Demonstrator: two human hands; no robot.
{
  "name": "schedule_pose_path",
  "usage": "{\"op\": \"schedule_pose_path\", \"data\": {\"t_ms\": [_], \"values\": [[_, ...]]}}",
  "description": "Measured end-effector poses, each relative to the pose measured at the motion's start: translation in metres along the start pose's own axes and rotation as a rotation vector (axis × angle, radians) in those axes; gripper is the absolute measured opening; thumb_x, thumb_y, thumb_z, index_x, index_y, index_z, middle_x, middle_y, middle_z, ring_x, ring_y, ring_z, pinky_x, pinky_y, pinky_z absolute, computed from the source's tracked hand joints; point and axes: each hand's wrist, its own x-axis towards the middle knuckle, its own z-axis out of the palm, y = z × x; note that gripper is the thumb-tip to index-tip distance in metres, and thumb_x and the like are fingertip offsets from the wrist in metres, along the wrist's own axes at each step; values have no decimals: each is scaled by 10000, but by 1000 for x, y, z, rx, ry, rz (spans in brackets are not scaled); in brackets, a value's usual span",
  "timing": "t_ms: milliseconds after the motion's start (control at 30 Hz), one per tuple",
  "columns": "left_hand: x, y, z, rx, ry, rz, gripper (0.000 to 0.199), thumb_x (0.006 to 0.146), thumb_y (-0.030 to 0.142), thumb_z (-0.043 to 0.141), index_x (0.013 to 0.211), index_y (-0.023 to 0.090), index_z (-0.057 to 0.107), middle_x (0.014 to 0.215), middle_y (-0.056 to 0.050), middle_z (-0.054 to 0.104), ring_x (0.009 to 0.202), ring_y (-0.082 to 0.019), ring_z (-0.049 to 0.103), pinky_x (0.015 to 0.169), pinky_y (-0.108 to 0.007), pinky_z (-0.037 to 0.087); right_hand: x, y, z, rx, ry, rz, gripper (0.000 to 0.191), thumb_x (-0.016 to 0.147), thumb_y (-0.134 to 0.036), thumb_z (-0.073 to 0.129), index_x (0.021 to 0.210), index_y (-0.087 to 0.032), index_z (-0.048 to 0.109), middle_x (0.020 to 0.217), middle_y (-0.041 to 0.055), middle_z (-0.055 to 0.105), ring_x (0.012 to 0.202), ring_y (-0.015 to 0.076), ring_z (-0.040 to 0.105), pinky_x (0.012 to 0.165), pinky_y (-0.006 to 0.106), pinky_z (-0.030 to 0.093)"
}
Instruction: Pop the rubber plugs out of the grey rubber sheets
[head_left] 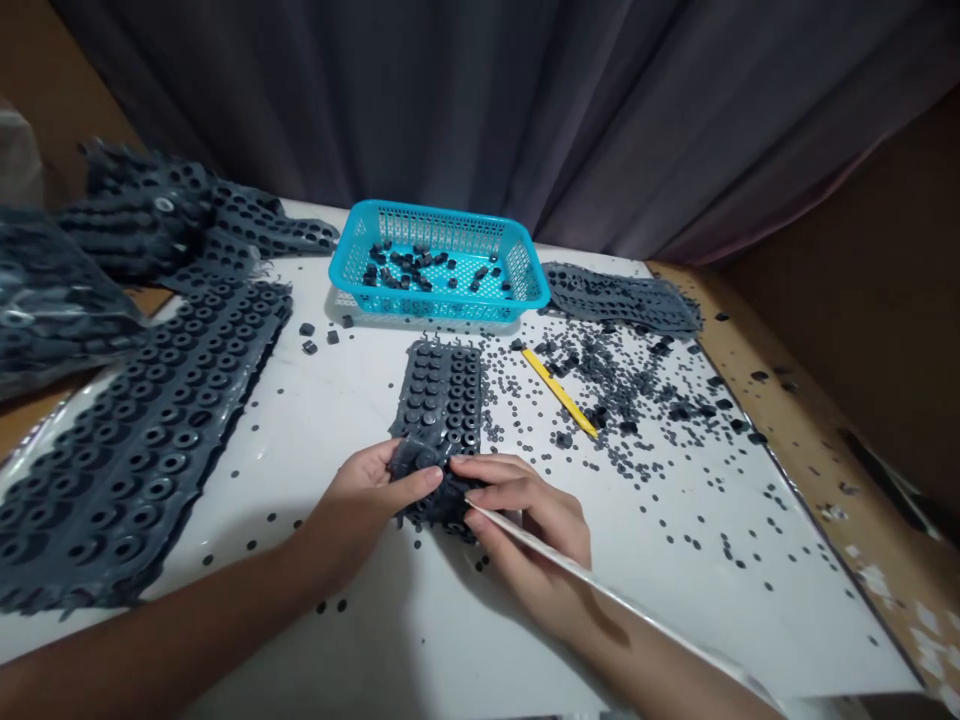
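Note:
A dark grey moulded rubber sheet with rows of round studs and ringed holes lies in front of me, its near end folded up. My left hand is closed on that folded end, thumb on top. My right hand is closed at the same end, with a long thin white stick between thumb and fingers. The stick's tip meets the rubber near my fingertips, and its other end runs back over my right forearm. What lies under my fingers is hidden.
A turquoise basket holds small dark rubber pieces. To its right lie another rubber sheet, a yellow stick-like tool and many scattered small discs. A large ringed sheet and a plastic bag occupy the left.

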Motion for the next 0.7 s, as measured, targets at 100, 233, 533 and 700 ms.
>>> {"op": "schedule_pose_path", "data": {"t_ms": [100,233,533,700], "values": [[-2,0,2,17,38,-22,357,656,373,794,916,161,675,842,-40,711,814,-180,641,742,-245,506,0,1,3,3,8,34,247,792,-92,639,914,-306,660,1017,44,725,945,240,677,840,440,543],[-3,-3,3,23,59,0,340,666,363,787,913,173,653,835,-27,705,784,-167,631,721,-239,503,-3,1,6,23,39,68,206,799,-119,644,894,-302,657,994,47,730,925,241,681,824,442,548],[-4,-12,2,26,135,85,313,677,320,782,893,195,592,743,24,619,785,-136,588,713,-207,471,-8,2,10,-3,70,75,179,816,-97,613,894,-256,635,974,67,733,929,219,683,830,397,551],[-5,-11,4,29,136,91,298,678,311,782,871,190,590,746,27,605,755,-118,568,695,-196,457,-8,1,10,-103,48,-61,203,803,-29,581,913,-197,606,968,101,732,918,201,688,798,360,566]]}}
